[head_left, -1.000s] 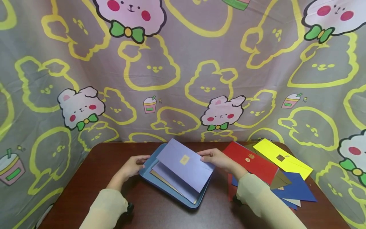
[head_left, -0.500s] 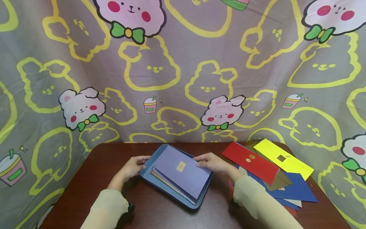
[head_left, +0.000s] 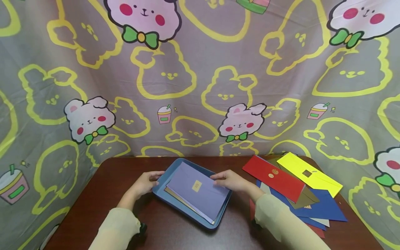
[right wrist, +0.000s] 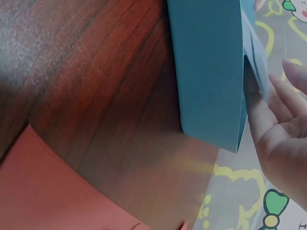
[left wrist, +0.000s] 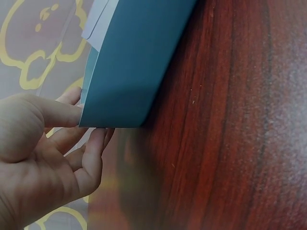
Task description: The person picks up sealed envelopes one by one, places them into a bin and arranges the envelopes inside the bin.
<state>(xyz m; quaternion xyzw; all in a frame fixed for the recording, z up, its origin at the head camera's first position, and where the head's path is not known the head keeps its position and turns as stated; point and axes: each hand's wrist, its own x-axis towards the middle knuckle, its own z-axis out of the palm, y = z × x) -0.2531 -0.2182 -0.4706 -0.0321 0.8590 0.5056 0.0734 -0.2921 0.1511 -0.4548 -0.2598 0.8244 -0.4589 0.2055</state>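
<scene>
A lavender envelope with a small gold label lies on top of other envelopes in the blue tray. My left hand holds the tray's left end; the left wrist view has the thumb at the rim and curled fingers below it. At the envelope's right edge, my right hand pinches the paper. In the right wrist view its fingers reach over the tray wall beside the lifted paper edge; the fingertips are partly hidden.
On the right of the brown table lies a loose pile: a red envelope, a yellow envelope, a blue envelope and others beneath. A patterned cloth hangs behind the table.
The top lavender envelope has come down from a raised tilt to lie almost flat on the stack. My right hand lowered with it and shifted slightly left. My left hand stayed at the tray.
</scene>
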